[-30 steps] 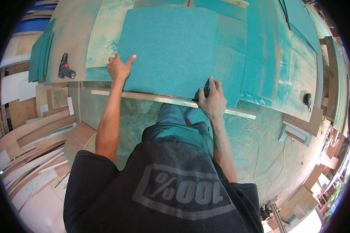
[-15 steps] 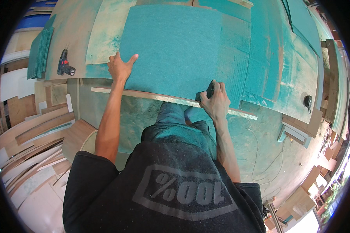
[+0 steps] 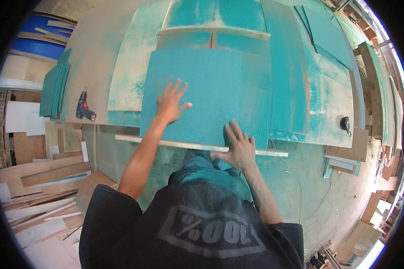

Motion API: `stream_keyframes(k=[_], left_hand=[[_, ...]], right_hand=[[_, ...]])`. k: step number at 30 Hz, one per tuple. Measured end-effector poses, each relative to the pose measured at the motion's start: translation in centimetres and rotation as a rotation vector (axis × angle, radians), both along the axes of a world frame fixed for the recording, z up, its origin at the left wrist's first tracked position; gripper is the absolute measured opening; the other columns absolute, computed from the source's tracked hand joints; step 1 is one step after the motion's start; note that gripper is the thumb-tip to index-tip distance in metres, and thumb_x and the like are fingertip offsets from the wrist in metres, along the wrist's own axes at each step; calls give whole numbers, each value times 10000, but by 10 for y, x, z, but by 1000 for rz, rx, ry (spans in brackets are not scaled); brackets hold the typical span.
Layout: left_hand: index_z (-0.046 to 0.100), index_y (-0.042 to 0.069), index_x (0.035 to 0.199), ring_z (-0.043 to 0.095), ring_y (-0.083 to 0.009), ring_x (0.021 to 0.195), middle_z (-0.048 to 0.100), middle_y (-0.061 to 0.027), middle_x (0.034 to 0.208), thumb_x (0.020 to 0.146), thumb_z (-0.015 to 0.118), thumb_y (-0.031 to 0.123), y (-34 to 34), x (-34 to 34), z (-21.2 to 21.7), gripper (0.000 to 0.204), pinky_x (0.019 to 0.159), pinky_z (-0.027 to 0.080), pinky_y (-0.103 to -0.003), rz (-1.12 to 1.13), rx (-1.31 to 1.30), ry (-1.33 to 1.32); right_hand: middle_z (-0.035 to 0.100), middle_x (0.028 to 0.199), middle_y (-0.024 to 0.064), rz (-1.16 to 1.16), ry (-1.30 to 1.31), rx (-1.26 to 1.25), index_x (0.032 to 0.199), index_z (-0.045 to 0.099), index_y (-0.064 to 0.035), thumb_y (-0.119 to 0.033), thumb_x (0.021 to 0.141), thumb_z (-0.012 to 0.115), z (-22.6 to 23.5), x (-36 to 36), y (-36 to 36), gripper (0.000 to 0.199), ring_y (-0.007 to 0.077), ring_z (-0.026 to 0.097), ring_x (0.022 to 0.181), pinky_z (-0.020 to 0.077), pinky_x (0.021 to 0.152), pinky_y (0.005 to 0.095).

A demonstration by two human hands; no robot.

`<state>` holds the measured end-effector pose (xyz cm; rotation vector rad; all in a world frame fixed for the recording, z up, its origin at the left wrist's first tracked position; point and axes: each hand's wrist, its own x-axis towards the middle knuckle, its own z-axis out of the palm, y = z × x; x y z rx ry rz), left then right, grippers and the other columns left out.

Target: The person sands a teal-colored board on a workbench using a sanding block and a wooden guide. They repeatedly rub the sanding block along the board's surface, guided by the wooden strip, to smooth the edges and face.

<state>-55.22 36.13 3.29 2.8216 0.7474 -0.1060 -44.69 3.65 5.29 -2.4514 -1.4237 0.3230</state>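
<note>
A flat teal panel [image 3: 197, 89] lies on the bench before me. My left hand [image 3: 168, 106] rests on its left half, open, with the fingers spread. At the panel's near edge my right hand [image 3: 241, 150] lies over a small dark block [image 3: 227, 134]. Its fingers point away from me across the block, and its thumb reaches out to the left; the hand itself hides most of the block. A thin, pale wooden strip [image 3: 179, 145] runs along the near edge, passing beneath my left forearm and my right hand.
A cordless drill [image 3: 84, 109] lies to the left, near stacked teal panels [image 3: 55, 89]. Toward the right edge sits a black tape measure [image 3: 345, 124]. Another wooden strip [image 3: 215, 31] crosses beyond the panel. Board offcuts [image 3: 45, 179] pile at lower left; a cable [image 3: 300, 188] trails on the floor.
My left hand has moved from the panel's left edge onto its surface. The right hand's fingers have straightened over the block, and its thumb has swung outward. The view has shifted.
</note>
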Motion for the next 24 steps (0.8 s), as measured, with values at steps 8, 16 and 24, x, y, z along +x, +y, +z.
stream_keyframes(k=[8,16,24], left_hand=[[302,299,1673,143,-339,1627,175,49,1773,961,712,493,-7,41,20,844,1176,234,-840,118,-162,232],[327,315,1666,184,-348,1616,183,65,1772,969,721,453,49,101,6,813,1135,267,-848,110,-120,147],[283,341,1676,159,-334,1626,139,75,1781,1021,624,493,130,192,-1,753,1169,234,-827,135,-75,193]], right_hand=[[433,1672,33,144,-177,-56,1562,493,-64,-689,764,764,-28,8,-1,1050,171,644,850,485,699,315],[500,1626,24,93,-160,-20,1497,572,-72,-759,750,749,-32,72,58,1030,166,676,893,521,732,331],[582,1550,0,30,-234,93,1419,647,-88,-793,747,723,-37,163,139,977,174,692,871,520,712,343]])
